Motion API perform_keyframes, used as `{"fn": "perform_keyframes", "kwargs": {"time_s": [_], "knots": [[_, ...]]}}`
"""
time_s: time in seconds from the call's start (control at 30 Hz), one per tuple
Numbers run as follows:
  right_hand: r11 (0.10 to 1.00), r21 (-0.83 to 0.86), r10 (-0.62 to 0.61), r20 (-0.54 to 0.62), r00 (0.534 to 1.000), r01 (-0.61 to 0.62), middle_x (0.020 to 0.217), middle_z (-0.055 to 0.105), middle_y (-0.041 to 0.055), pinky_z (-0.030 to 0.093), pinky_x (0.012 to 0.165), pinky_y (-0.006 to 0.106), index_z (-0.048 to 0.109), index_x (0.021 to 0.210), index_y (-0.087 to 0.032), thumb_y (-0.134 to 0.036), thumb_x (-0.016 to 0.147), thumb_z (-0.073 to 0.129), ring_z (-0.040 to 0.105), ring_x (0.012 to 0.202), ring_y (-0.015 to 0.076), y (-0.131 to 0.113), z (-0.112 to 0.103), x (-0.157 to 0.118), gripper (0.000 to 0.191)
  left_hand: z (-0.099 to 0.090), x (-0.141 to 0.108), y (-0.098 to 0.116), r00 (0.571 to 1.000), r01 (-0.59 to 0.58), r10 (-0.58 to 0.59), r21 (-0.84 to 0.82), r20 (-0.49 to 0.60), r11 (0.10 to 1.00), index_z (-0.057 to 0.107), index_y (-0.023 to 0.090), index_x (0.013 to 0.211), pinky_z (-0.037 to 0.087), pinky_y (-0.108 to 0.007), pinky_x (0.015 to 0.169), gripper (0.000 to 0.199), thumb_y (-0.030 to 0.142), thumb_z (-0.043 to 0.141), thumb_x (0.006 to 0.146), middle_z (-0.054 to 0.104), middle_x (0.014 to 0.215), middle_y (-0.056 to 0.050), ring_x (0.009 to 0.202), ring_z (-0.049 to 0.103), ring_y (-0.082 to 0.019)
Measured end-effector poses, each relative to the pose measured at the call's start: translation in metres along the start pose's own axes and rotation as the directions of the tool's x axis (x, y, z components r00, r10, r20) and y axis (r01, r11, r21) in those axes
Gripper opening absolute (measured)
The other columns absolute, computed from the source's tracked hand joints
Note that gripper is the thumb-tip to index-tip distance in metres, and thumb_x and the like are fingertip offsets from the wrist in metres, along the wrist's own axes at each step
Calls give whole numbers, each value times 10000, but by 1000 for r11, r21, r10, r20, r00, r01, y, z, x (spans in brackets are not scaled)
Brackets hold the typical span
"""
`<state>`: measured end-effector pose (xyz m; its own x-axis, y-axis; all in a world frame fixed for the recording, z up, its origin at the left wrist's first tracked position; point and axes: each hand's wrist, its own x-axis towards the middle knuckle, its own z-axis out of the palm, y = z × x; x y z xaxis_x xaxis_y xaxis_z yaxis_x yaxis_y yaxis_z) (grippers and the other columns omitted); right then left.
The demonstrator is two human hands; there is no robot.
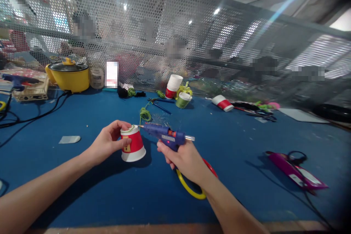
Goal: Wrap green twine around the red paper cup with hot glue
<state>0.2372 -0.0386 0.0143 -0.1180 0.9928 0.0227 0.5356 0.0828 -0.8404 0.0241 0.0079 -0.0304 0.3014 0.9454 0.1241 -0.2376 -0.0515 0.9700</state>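
Observation:
My left hand [113,139] is closed around a red and white paper cup [138,143], which stands upside down on the blue table. Something pale green, apparently yarn, lies along the cup's upturned base. In my right hand [184,157] is a blue hot glue gun [161,132], lit by a small red light, with a clear glue stick out of its back. Its nozzle points left and meets or nearly meets the top edge of the cup. Green yarn [145,114] lies in a loose bundle just behind the cup.
Yellow-and-red ring handles [189,187] lie under my right forearm. To the right is a purple packet [294,171] with a black cord. Along the mesh partition [142,36] stand a yellow electric pot [70,78], a jar [97,78], stacked cups [173,85] and a green-wrapped cup [183,100].

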Motion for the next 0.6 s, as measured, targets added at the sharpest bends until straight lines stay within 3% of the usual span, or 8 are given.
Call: {"fn": "perform_keyframes", "kwargs": {"time_s": [0.1, 0.17, 0.3, 0.4, 0.6], "knots": [[980, 196, 12, 19, 1000, -16, 429, 476, -61, 377, 396, 210, 574, 797, -145, -370, 766, 559, 438, 351, 73, 0, -7, 4, 227, 0, 0, 0, 1000, 4, -4, 19, -24, 1000, 493, 157, 742, 456, -274, 726, 287, 198, 733, 589, 525, 1045, -47, 864, 549, -152], [957, 290, 31, -5, 1000, -28, 406, 461, -67, 350, 399, 205, 576, 763, -140, -361, 739, 608, 412, 356, 64, 2, -16, 9, 224, 0, -1, 0, 999, 20, -19, 30, -33, 999, 488, 163, 767, 456, -279, 736, 299, 207, 728, 594, 507, 1082, -49, 879, 551, -156], [916, 395, 132, -126, 983, -72, 565, 589, 7, 404, 463, 205, 599, 672, -124, -367, 626, 719, 499, 484, 80, 12, -37, 25, 275, 1, -2, 2, 998, 66, -66, 47, 4, 997, 458, 186, 920, 457, -298, 741, 376, 231, 700, 637, 557, 997, -46, 840, 563, -152], [930, 347, 211, -226, 951, -124, 676, 632, 37, 428, 473, 188, 603, 702, -133, -412, 679, 670, 533, 536, 83, 24, -52, 40, 288, 1, -2, 3, 998, 58, -59, 57, 9, 997, 446, 192, 972, 454, -301, 766, 424, 209, 697, 631, 542, 1005, -40, 872, 560, -158], [951, 99, 308, -304, 901, -292, 505, 551, 13, 416, 400, 181, 542, 589, -132, -362, 796, 570, 481, 396, 65, 53, -65, 70, 310, 1, -1, 2, 999, 53, -52, 75, -13, 996, 441, 202, 1015, 457, -324, 808, 474, 200, 691, 613, 508, 1068, -47, 923, 554, -177]]}}
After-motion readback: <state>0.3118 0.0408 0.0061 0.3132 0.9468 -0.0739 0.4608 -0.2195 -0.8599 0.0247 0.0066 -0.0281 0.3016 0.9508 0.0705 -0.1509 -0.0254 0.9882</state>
